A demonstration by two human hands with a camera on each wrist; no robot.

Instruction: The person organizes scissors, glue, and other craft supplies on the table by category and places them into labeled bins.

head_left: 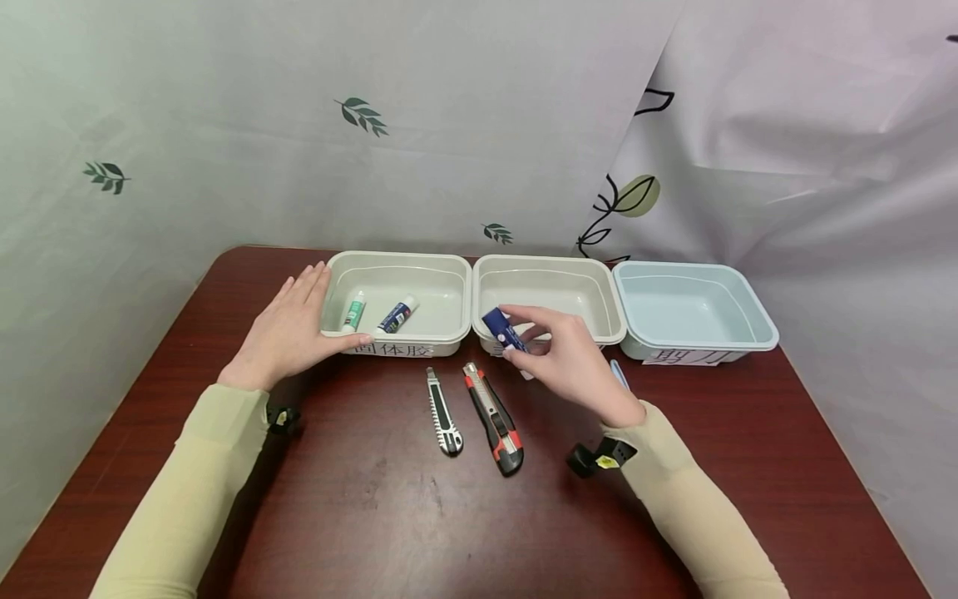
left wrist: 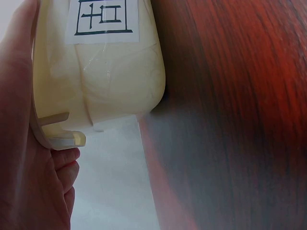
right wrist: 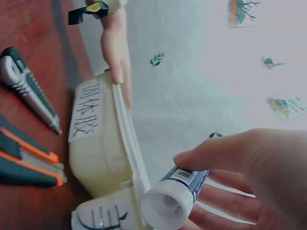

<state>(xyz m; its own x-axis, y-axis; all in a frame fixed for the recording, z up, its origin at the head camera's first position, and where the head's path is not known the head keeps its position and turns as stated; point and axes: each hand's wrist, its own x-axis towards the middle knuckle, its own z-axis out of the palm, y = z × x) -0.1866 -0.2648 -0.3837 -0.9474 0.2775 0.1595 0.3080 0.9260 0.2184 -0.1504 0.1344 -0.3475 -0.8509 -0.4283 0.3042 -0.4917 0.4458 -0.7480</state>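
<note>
My right hand [head_left: 572,362] pinches a dark blue glue stick [head_left: 501,327] between thumb and fingers, above the front of the middle bin [head_left: 609,333]. In the right wrist view, the white end of that glue stick [right wrist: 165,208] faces the camera. My left hand [head_left: 288,329] rests on the near left corner of the left bin [head_left: 456,339], thumb along its front rim and fingers extended at its left side. Inside that bin lie a green glue stick [head_left: 355,312] and a blue-and-white glue stick [head_left: 397,314].
A grey utility knife [head_left: 445,413] and a red-and-black utility knife [head_left: 493,420] lie on the brown table [head_left: 359,516] before the bins. At right stands a light blue bin [head_left: 696,341]. Partly behind my right wrist is a light blue object [head_left: 619,374]. A curtain [head_left: 449,125] hangs behind.
</note>
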